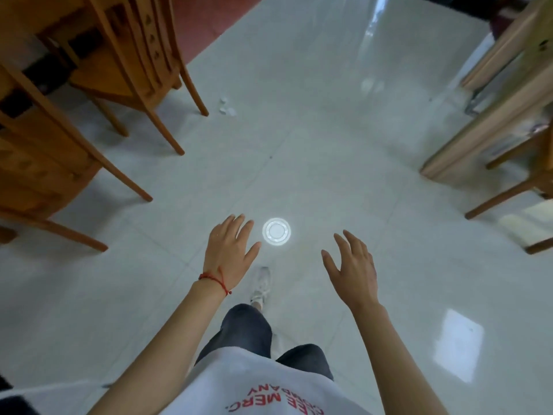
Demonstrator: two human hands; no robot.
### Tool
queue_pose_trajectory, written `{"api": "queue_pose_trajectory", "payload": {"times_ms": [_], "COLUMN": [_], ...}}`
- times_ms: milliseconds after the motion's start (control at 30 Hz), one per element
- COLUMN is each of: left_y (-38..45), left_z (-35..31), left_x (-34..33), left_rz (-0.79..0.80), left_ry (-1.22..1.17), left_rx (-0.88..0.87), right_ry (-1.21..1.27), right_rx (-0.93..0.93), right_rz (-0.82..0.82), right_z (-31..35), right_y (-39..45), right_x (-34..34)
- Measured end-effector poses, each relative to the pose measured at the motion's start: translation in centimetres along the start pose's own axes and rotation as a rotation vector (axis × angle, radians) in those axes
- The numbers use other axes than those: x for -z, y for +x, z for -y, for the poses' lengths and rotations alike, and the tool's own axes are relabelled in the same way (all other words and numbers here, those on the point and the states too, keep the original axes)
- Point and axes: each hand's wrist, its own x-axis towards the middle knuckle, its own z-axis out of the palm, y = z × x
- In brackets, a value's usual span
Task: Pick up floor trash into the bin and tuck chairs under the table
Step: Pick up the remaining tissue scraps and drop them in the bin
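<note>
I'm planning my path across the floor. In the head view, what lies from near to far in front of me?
Shoe → round white lid → white paper scraps beside the wooden chair's leg.

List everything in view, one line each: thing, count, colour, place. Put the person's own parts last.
lid: one, white, round, on the floor between the hands
paper scraps: a few, white, on the floor by the far chair's leg
chairs: two, orange-brown wood, left side
table: one, pale wood, right side
floor: pale glossy tiles; a red area at the top
left hand: one, open, red string at the wrist, left of the lid
right hand: one, open, right of the lid
shoe: one, white, below the lid
</note>
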Motion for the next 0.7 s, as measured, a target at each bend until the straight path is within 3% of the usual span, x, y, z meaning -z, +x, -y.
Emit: {"api": "queue_pose_trajectory", "payload": {"times_ms": [700], "left_y": [34.8], "left_z": [-0.5], "left_x": [2.0], "left_rz": [0.131], "left_ry": [-0.034], "left_rx": [-0.189], "right_ry": [0.037], "right_rx": [-0.231], "right_rz": [-0.104], "right_z": [-1.6], "right_y": [27.2], "right_x": [4.3]}}
